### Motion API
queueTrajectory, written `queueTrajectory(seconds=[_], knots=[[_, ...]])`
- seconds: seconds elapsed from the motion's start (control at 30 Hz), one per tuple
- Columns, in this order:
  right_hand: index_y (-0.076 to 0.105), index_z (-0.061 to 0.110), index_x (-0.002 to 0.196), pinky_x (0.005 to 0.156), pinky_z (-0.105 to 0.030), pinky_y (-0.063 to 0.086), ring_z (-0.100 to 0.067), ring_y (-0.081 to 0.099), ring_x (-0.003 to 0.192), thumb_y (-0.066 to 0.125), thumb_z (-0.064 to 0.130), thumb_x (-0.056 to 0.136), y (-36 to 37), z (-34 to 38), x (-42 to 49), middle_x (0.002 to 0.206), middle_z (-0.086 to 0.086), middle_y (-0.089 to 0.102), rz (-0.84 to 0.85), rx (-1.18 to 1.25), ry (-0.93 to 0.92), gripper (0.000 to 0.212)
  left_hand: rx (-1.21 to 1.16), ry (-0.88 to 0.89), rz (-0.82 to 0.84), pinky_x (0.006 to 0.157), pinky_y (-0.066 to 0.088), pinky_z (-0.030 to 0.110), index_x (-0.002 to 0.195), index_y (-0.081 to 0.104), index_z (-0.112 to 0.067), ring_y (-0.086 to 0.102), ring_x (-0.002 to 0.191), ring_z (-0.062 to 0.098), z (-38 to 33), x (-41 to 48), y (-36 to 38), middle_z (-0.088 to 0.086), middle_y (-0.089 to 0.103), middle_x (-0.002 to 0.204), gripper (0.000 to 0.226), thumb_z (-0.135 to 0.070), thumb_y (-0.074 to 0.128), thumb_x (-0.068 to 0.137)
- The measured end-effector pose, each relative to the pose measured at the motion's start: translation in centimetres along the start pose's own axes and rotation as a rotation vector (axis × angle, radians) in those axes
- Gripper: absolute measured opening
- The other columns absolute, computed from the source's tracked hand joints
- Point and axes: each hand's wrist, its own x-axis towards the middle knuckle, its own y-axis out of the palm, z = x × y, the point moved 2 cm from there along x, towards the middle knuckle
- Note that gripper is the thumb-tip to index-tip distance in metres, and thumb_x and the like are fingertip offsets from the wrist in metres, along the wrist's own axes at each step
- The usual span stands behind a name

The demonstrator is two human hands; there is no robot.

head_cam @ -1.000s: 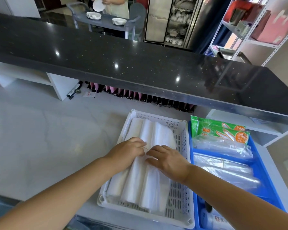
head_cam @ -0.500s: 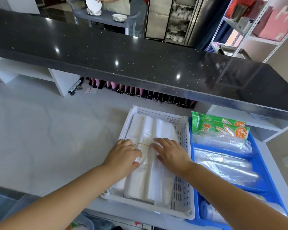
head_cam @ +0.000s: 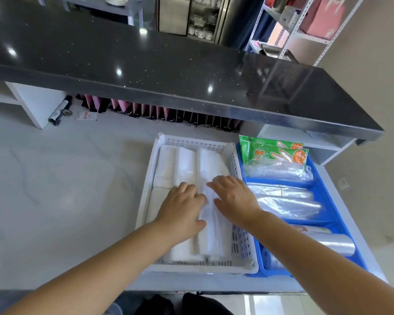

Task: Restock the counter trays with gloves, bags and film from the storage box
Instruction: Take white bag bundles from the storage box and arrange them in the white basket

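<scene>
A white perforated tray (head_cam: 160,144) on the pale worktop holds three long bundles of folded white plastic bags (head_cam: 187,162) lying side by side. My left hand (head_cam: 182,205) rests palm down on the middle bundle, with a thin rubber band at its fingertips. My right hand (head_cam: 234,198) lies flat on the right bundle with its fingers spread. Neither hand is closed around anything. Directly to the right, a blue divided tray (head_cam: 317,186) contains green glove packs (head_cam: 273,153), clear bags (head_cam: 289,201) and a film roll (head_cam: 334,243).
A raised black counter (head_cam: 168,64) overhangs the back of the worktop (head_cam: 55,189). Beneath it stand a row of pink and dark folded items (head_cam: 157,110) and a dark roll (head_cam: 59,110). A metal shelf rack (head_cam: 305,30) stands at the back right.
Both hands have slid a little to the right across the bag bundles and now lie flatter. The view has tilted down and moved closer to the trays.
</scene>
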Motion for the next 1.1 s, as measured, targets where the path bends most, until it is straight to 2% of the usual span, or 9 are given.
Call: queueTrajectory(seconds=[0.07, 0.17, 0.27, 0.43, 0.6, 0.77, 0.87, 0.97, 1.1], knots=[[0.067, 0.008, 0.103, 0.073, -0.041, 0.054, -0.033, 0.065, 0.083, 0.071, 0.004, 0.064, -0.2, 0.1, -0.9, 0.100, -0.012, 0.069, -0.001, -0.023, 0.044, 0.039, 0.014, 0.063, -0.001, 0.099, 0.028, 0.035, 0.119, 0.054, -0.021, 0.037, 0.122, 0.024, -0.1, 0.5, 0.3, 0.001, 0.047, 0.128, 0.053, -0.044, 0.056, 0.071], [0.068, 0.011, 0.103, 0.075, -0.039, 0.052, -0.032, 0.064, 0.082, 0.066, 0.006, 0.069, -0.3, 0.4, -2.1, 0.098, -0.009, 0.069, 0.027, -0.046, 0.098, 0.034, 0.044, 0.095, 0.110, 0.104, 0.024, 0.037, 0.126, 0.050, -0.018, 0.033, 0.128, 0.023, 0.0, 0.8, 0.7, 0.002, 0.042, 0.139, 0.060, -0.048, 0.054, 0.074], [0.071, 0.011, 0.095, 0.072, -0.039, 0.053, -0.031, 0.065, 0.076, 0.068, 0.005, 0.066, -0.4, 0.4, -3.4, 0.089, -0.009, 0.071, 0.022, -0.044, 0.115, 0.030, 0.084, 0.082, 0.164, 0.103, 0.024, 0.037, 0.122, 0.052, -0.017, 0.036, 0.124, 0.025, -0.2, 0.5, 0.5, 0.003, 0.046, 0.135, 0.056, -0.049, 0.053, 0.077], [0.073, 0.014, 0.078, 0.064, -0.036, 0.055, -0.028, 0.064, 0.065, 0.072, 0.005, 0.061, -1.3, 1.0, -6.1, 0.071, -0.004, 0.070, -0.006, -0.024, 0.093, 0.019, 0.064, -0.028, 0.064, 0.096, 0.033, 0.035, 0.111, 0.057, -0.018, 0.047, 0.112, 0.023, -1.8, -1.1, -1.1, -0.001, 0.056, 0.118, 0.040, -0.041, 0.053, 0.078], [0.072, 0.016, 0.074, 0.059, -0.031, 0.053, -0.025, 0.063, 0.059, 0.073, 0.008, 0.060, -2.8, 1.4, -9.7, 0.066, -0.002, 0.069, -0.062, -0.001, 0.037, 0.016, 0.055, -0.116, -0.056, 0.089, 0.037, 0.032, 0.107, 0.062, -0.016, 0.053, 0.103, 0.022, -5.1, -4.2, -2.2, 0.000, 0.064, 0.110, 0.032, -0.036, 0.050, 0.084], [0.070, 0.014, 0.080, 0.066, -0.036, 0.049, -0.027, 0.060, 0.067, 0.055, 0.010, 0.076, -3.8, 2.3, -14.5, 0.073, -0.004, 0.067, -0.059, 0.016, -0.046, 0.016, -0.065, -0.227, -0.229, 0.087, 0.037, 0.029, 0.111, 0.063, -0.021, 0.053, 0.107, 0.018, -9.7, -9.6, -2.6, -0.005, 0.067, 0.110, 0.029, -0.033, 0.052, 0.087], [0.070, 0.015, 0.074, 0.059, -0.033, 0.048, -0.026, 0.059, 0.062, 0.058, 0.004, 0.068, -4.3, 3.5, -17.2, 0.067, -0.003, 0.066, -0.085, 0.028, -0.133, 0.017, -0.067, -0.316, -0.324, 0.080, 0.038, 0.026, 0.104, 0.068, -0.023, 0.056, 0.101, 0.017, -12.5, -14.0, -2.2, -0.008, 0.068, 0.104, 0.022, -0.027, 0.057, 0.085], [0.070, 0.016, 0.067, 0.054, -0.031, 0.049, -0.024, 0.058, 0.055, 0.063, 0.001, 0.062, -4.0, 5.8, -19.5, 0.061, -0.002, 0.065, -0.132, 0.089, -0.191, 0.018, -0.028, -0.395, -0.318, 0.078, 0.044, 0.030, 0.095, 0.071, -0.019, 0.061, 0.094, 0.023, -14.3, -18.5, -1.7, -0.003, 0.072, 0.097, 0.017, -0.020, 0.063, 0.080], [0.071, 0.015, 0.070, 0.054, -0.033, 0.051, -0.025, 0.059, 0.057, 0.062, 0.001, 0.067, -2.6, 9.9, -22.1, 0.063, -0.003, 0.067, -0.113, 0.154, -0.303, 0.016, -0.004, -0.573, -0.305, 0.073, 0.044, 0.029, 0.090, 0.072, -0.020, 0.061, 0.091, 0.024, -14.7, -25.3, -1.4, -0.003, 0.072, 0.091, 0.015, -0.019, 0.064, 0.078]])
